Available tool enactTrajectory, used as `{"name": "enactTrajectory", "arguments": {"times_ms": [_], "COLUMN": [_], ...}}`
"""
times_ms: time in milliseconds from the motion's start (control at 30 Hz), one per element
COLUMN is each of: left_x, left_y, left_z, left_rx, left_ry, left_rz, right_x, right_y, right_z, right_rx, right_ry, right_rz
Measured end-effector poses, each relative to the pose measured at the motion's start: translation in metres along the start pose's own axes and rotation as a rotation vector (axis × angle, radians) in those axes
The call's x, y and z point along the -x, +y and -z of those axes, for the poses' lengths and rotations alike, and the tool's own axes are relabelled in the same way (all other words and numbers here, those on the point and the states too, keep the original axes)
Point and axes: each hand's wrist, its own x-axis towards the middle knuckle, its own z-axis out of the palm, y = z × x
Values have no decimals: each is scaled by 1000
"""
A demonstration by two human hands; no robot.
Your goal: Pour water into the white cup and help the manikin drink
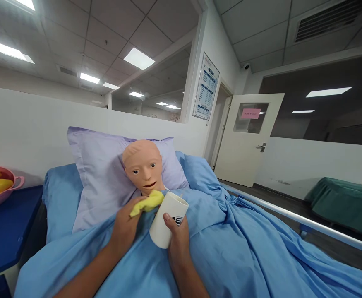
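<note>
My left hand (127, 225) is closed on a crumpled yellow cloth (149, 203), just under the chin of a bald training manikin (142, 163). The manikin's head rests on a lilac pillow (97, 174), mouth slightly open. In my right hand (179, 236) is a white cup (165, 225) with a black striped mark, its thumb pressed on the side. The cup is tilted, and its rim is near the cloth. What it contains cannot be seen. A blue quilt (221, 248) covers the manikin's body below both hands.
At the left, a pink basin (1, 194) with yellow and red items stands on a dark blue bedside cabinet (10, 231). A metal bed rail (292, 219) runs along the right side. Beyond it are an open door (245, 153) and a green-covered object (345, 207).
</note>
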Motion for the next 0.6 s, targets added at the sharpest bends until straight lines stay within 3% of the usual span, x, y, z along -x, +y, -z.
{"name": "enactTrajectory", "arguments": {"times_ms": [100, 200, 367, 600], "left_x": [2, 5, 11, 13], "left_y": [0, -3, -2, -11], "left_z": [13, 23, 30, 28], "left_rx": [493, 865, 1019, 1011], "left_ry": [310, 380, 383, 307], "left_rz": [535, 772, 914, 867], "right_x": [2, 7, 13, 14], "right_y": [1, -1, -7, -9], "right_z": [0, -2, -3, -4], "right_rx": [37, 99, 53, 92], "right_ry": [-31, -71, -110, -268], "right_rz": [-1, 21, -25, -62]}}
